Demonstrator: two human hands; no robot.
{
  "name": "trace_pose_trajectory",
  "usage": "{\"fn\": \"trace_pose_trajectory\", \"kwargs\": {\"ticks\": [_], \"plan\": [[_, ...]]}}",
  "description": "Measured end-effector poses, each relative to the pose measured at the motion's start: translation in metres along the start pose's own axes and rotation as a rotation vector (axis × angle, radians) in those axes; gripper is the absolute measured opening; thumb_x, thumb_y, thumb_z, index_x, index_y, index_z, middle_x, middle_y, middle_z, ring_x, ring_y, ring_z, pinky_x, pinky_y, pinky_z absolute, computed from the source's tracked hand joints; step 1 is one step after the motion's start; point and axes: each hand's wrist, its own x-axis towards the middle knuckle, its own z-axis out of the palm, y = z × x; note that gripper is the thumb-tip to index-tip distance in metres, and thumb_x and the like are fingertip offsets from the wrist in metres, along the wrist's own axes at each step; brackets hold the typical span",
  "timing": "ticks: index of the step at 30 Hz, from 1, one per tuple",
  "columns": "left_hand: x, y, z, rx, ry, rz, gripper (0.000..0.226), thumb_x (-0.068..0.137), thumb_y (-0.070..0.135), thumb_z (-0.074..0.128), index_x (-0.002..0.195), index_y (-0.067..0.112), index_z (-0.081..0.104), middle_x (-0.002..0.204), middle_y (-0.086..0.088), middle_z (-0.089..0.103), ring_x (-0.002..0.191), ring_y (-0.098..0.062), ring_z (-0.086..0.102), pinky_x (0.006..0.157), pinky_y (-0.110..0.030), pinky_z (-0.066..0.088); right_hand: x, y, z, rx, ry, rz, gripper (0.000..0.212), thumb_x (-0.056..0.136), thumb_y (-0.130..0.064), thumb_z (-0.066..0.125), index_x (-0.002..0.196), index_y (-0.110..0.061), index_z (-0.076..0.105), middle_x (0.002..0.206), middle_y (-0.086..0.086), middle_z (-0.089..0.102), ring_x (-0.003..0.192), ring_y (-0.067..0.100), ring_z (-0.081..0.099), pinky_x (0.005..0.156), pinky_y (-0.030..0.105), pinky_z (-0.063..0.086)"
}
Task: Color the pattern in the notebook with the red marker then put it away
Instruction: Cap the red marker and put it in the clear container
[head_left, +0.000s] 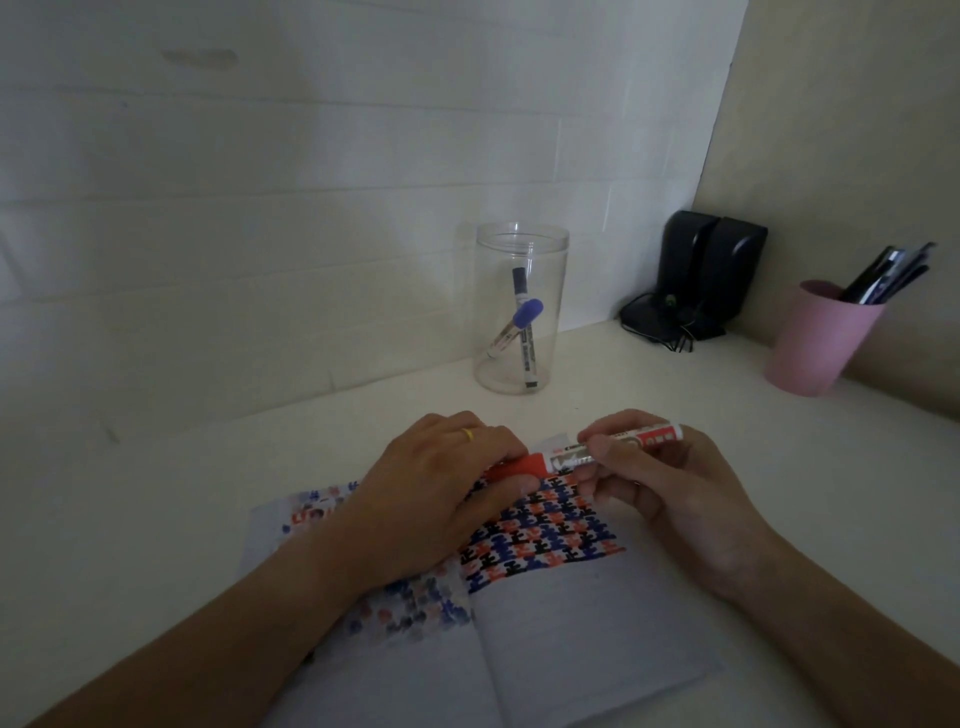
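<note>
Both hands held the red marker (582, 453) level above the open notebook (545, 623), which lay flat on the white desk (156, 519). The left hand (436, 499), wearing a gold ring (468, 434), was closed around the red cap end, while the right hand (670, 499) pinched the barrel between thumb and fingers. A red, blue and black pattern (545, 535) filled the upper part of the right page, partly under the left hand. Behind stood a clear jar (521, 306) with two markers, a pink cup (815, 338) of pens, and black speakers (711, 270).
</note>
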Motion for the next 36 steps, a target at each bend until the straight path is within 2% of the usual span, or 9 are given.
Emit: {"fn": "trace_pose_trajectory", "kwargs": {"ticks": [6,15,20,23,25,27,30,33,36], "plan": [[-0.001,0.004,-0.002,-0.029,0.025,0.028,0.044,0.102,0.051,0.031,0.106,0.019,0.062,0.091,0.0,0.069,0.077,-0.014,0.058,0.074,-0.025,0.045,-0.005,-0.005,0.002,-0.02,-0.007,-0.049,0.02,0.077,-0.013,0.073,0.089,0.003,0.077,0.079,0.021,0.076,0.069,0.024,0.072,0.065,0.027,0.059],[-0.001,0.004,-0.007,-0.077,-0.003,0.079,0.043,0.103,0.049,0.028,0.102,0.019,0.058,0.087,0.001,0.064,0.072,-0.006,0.048,0.069,-0.017,0.039,-0.005,-0.009,0.004,-0.097,-0.036,-0.068,0.024,0.072,-0.015,0.077,0.09,0.001,0.079,0.083,0.026,0.077,0.073,0.03,0.077,0.069,0.029,0.061],[0.006,0.005,-0.021,-0.165,0.011,0.038,0.03,0.098,0.052,0.045,0.099,0.025,0.059,0.086,0.006,0.062,0.075,-0.008,0.054,0.07,-0.018,0.043,-0.007,-0.027,0.0,-0.198,-0.075,-0.064,0.018,0.073,-0.008,0.078,0.089,0.001,0.077,0.083,0.022,0.079,0.074,0.032,0.076,0.069,0.03,0.06],[0.008,0.0,-0.032,-0.17,0.158,-0.047,0.032,0.085,0.065,0.054,0.088,0.033,0.055,0.077,0.015,0.056,0.072,-0.006,0.053,0.065,-0.013,0.04,-0.004,-0.038,0.005,-0.368,-0.14,-0.015,0.016,0.073,-0.01,0.08,0.086,-0.002,0.073,0.085,0.016,0.08,0.076,0.03,0.075,0.069,0.03,0.055],[0.01,-0.001,-0.028,-0.127,0.175,-0.108,0.041,0.08,0.075,0.049,0.085,0.035,0.054,0.073,0.017,0.055,0.069,-0.005,0.053,0.062,-0.012,0.037,-0.003,-0.041,0.004,-0.3,-0.139,0.042,0.021,0.074,-0.007,0.078,0.092,-0.002,0.069,0.088,0.018,0.08,0.08,0.026,0.076,0.07,0.029,0.056],[0.008,-0.006,-0.023,-0.073,0.149,-0.136,0.044,0.082,0.077,0.043,0.088,0.035,0.056,0.075,0.017,0.056,0.07,-0.004,0.052,0.064,-0.016,0.037,-0.003,-0.038,0.001,-0.202,-0.129,0.107,0.034,0.077,-0.004,0.075,0.109,-0.008,0.065,0.095,0.023,0.078,0.088,0.031,0.076,0.074,0.033,0.059],[0.001,-0.011,-0.015,-0.008,0.085,-0.1,0.036,0.093,0.065,0.04,0.091,0.034,0.058,0.084,0.017,0.059,0.076,-0.004,0.052,0.07,-0.021,0.04,-0.005,-0.02,-0.002,-0.228,-0.118,0.211,0.054,0.089,0.0,0.067,0.133,-0.031,0.058,0.102,0.023,0.074,0.1,0.037,0.073,0.084,0.042,0.061],[-0.004,-0.014,-0.003,-0.003,-0.026,-0.048,0.032,0.096,0.056,0.039,0.094,0.032,0.061,0.09,0.013,0.063,0.081,-0.005,0.053,0.074,-0.025,0.046,-0.007,-0.012,-0.002,-0.156,-0.091,0.239,0.064,0.09,0.003,0.064,0.139,-0.037,0.055,0.091,0.016,0.07,0.092,0.035,0.072,0.082,0.044,0.06],[-0.005,-0.019,-0.001,-0.017,-0.053,-0.059,0.037,0.098,0.054,0.036,0.092,0.029,0.062,0.089,0.012,0.063,0.079,-0.005,0.05,0.073,-0.026,0.047,0.001,-0.026,0.008,-0.147,0.038,0.152,0.066,0.087,0.005,0.065,0.14,-0.032,0.053,0.098,0.019,0.076,0.093,0.033,0.075,0.084,0.044,0.061]]}}
